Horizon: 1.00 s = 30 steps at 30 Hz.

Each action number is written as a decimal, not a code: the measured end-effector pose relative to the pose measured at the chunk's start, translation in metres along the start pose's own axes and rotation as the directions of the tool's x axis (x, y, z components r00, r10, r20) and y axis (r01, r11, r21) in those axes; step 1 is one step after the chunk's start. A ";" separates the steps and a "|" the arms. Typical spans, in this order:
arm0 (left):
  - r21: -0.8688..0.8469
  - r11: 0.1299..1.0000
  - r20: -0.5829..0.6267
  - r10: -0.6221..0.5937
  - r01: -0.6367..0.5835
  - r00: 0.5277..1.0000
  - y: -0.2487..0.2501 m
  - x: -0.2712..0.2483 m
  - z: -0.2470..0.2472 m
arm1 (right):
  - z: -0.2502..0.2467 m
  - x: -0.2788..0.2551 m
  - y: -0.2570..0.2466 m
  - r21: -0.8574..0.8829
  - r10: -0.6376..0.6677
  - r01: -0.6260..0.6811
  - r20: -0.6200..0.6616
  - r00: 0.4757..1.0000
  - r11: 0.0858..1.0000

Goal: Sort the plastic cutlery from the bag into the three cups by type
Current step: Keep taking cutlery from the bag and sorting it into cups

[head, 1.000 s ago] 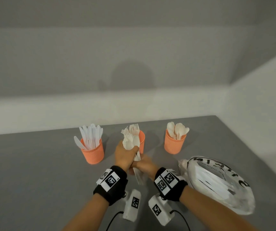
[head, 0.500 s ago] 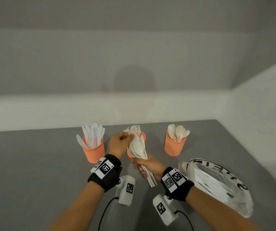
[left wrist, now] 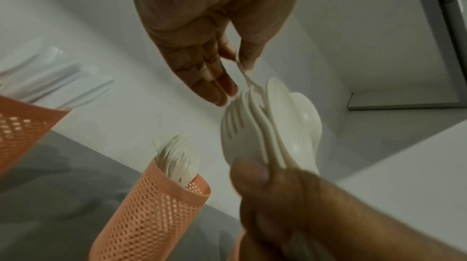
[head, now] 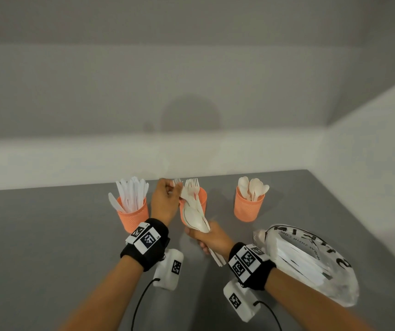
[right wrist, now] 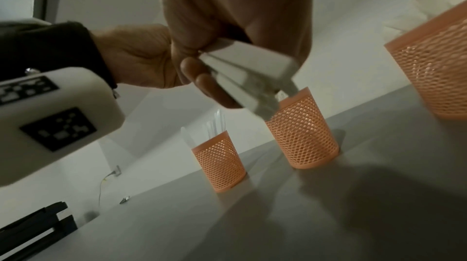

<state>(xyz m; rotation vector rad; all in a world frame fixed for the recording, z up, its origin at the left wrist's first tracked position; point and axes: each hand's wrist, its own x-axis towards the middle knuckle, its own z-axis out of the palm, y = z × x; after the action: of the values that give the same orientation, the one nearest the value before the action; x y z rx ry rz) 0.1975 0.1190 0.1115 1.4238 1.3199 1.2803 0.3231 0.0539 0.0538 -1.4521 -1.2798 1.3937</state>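
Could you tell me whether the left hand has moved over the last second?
Yes. The left hand has gone up and away from the right hand, and now pinches a fork level with the middle cup rim.

Lower half of the middle cup (head: 202,199) hidden in the head view, centre of frame, behind the bundle of cutlery (head: 195,213) gripped by the right hand (head: 212,237). Bundle's handle ends partly covered by that hand. Knife cup (left wrist: 22,125) cut off at the left edge of the left wrist view; knives (left wrist: 50,81) above it blurred. Spoon cup (right wrist: 434,69) cut off at the right edge of the right wrist view, spoons washed out. Contents of the bag (head: 311,266) at lower right of the head view not clearly distinguishable. Small object (right wrist: 125,199) at lower left of the right wrist view too small to identify.
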 end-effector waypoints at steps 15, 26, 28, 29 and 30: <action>-0.005 0.964 -0.004 -0.267 0.267 0.964 -0.023 -0.001 -0.026 | 0.000 0.004 -0.014 0.343 0.105 -0.135 0.106 0.989 0.930; -0.174 0.905 0.268 -0.336 0.389 0.903 -0.023 -0.045 -0.002 | 0.005 0.011 -0.007 0.356 0.075 -0.114 0.121 0.990 0.928; -0.172 0.916 0.256 -0.313 0.362 0.915 -0.023 -0.045 -0.001 | 0.003 0.011 -0.009 0.369 0.081 -0.125 0.133 0.988 0.921; -0.183 0.915 0.250 -0.309 0.358 0.918 -0.024 -0.044 -0.001 | 0.002 0.010 -0.010 0.372 0.088 -0.133 0.136 0.987 0.919; -0.202 0.910 0.243 -0.311 0.361 0.919 -0.024 -0.044 0.000 | 0.001 0.009 -0.012 0.374 0.093 -0.138 0.136 0.986 0.917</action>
<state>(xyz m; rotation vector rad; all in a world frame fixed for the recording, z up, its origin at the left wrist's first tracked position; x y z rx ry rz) 0.1951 0.0792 0.0815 1.0678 1.1629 0.9940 0.3196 0.0656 0.0625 -1.2067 -0.9299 1.7183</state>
